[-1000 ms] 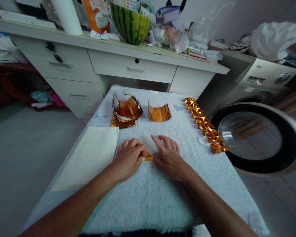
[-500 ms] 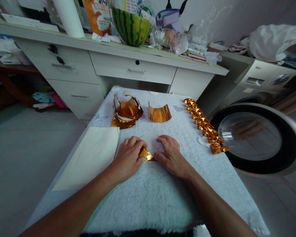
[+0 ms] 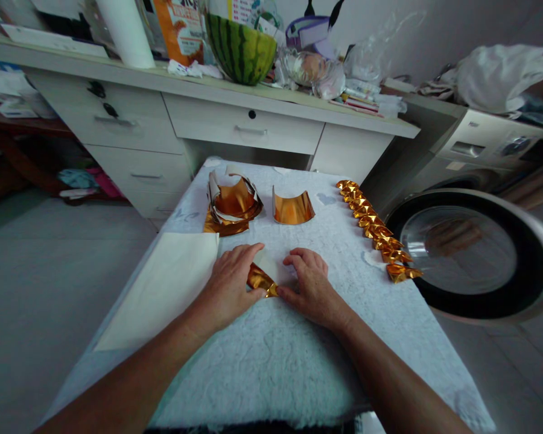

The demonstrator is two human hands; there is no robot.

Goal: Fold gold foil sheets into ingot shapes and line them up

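Observation:
A small piece of gold foil paper (image 3: 262,280), partly folded, lies between my two hands on the pale cloth (image 3: 262,367). My left hand (image 3: 230,277) grips it at its near edge with the thumb, while the index finger stretches out beyond it. The thumb of my right hand (image 3: 312,283) presses the foil's right tip, and its other fingers are curved above the cloth. Behind the hands stands one curled gold sheet (image 3: 294,209). A stack of curled gold sheets (image 3: 235,202) sits to its left. Folded gold foil pieces (image 3: 373,229) form a row along the right side.
A cream paper sheet (image 3: 163,289) lies left of my left hand. Behind the table is a white drawer desk (image 3: 248,126) bearing half a watermelon (image 3: 239,51), a paper roll (image 3: 127,33) and plastic bags. The open round door (image 3: 466,253) of a washing machine stands close to the right edge.
The left fingers have lifted and straightened off the foil, so more of it shows. My right thumb has shifted slightly left onto the foil's tip.

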